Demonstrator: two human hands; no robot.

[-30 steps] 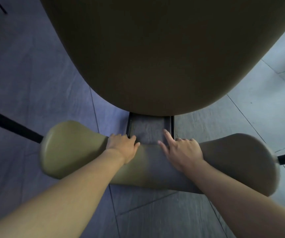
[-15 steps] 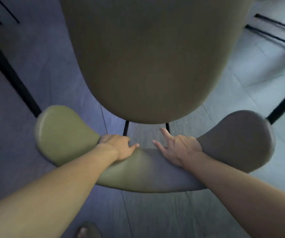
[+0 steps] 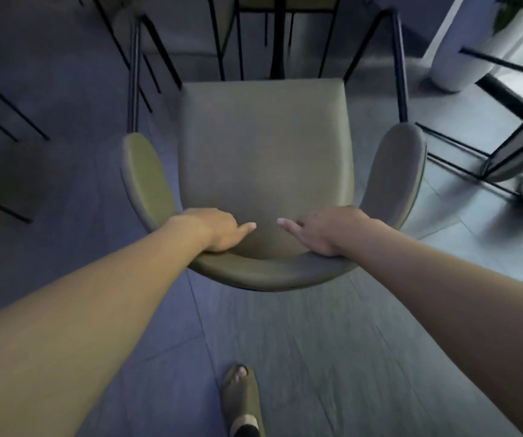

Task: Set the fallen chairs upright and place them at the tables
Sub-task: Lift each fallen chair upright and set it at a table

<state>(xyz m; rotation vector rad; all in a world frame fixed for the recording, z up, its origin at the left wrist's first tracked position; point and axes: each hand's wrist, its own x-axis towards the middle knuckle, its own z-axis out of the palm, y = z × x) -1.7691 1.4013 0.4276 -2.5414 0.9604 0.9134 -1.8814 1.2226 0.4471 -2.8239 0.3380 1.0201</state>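
An olive-green padded chair (image 3: 266, 146) with a curved backrest and thin black metal legs stands upright in front of me, its seat facing up. My left hand (image 3: 214, 228) grips the backrest's top edge left of centre, fingers wrapped over it. To the right of centre, my right hand (image 3: 326, 230) holds the same edge. Past the chair's front, the black post of a table (image 3: 277, 36) rises from the floor.
Black legs of other chairs (image 3: 222, 33) crowd the top and left. A fallen chair (image 3: 518, 152) lies at the right with its legs sticking out. A white planter (image 3: 461, 48) stands top right. My sandalled foot (image 3: 242, 395) is on the grey tiled floor behind the chair.
The chair has swung from tipped, with its seat facing me, to upright on its legs. Both hands stayed on the backrest and rose with it. My foot has come into view.
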